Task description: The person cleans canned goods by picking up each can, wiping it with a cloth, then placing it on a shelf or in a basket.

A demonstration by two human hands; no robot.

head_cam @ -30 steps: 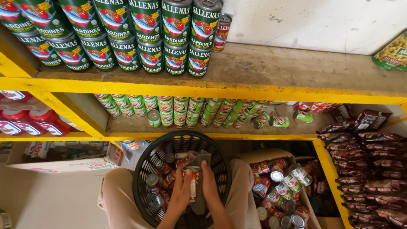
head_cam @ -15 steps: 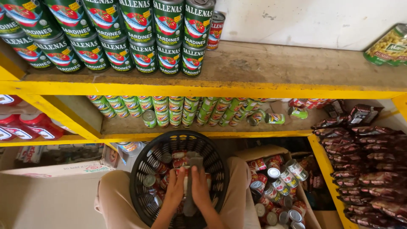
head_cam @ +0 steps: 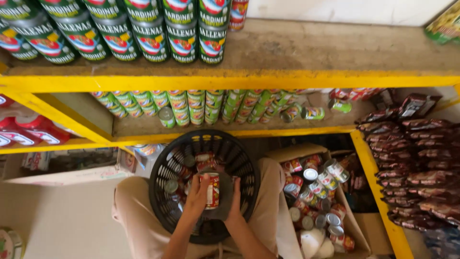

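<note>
A round black plastic basket (head_cam: 160,165) rests on my lap and holds several small tins. Over its middle my left hand (head_cam: 197,194) grips a red-labelled can (head_cam: 212,191), held upright. My right hand (head_cam: 235,200) is pressed against the can's right side with a dark grey cloth (head_cam: 223,207) under its fingers. The cloth hides the lower part of the can. My knees in beige trousers (head_cam: 268,211) stick out on either side of the basket.
An open cardboard box (head_cam: 357,225) of red and silver cans sits by my right knee. Yellow-edged shelves (head_cam: 239,80) carry stacked green cans (head_cam: 182,41) above and more green cans (head_cam: 191,105) below. Dark brown packets (head_cam: 421,158) hang on the right. Red pouches (head_cam: 28,134) are at the left.
The view has dipped a little. Both hands stay over the basket, and the red can now shows more plainly between them, held against the cloth.
</note>
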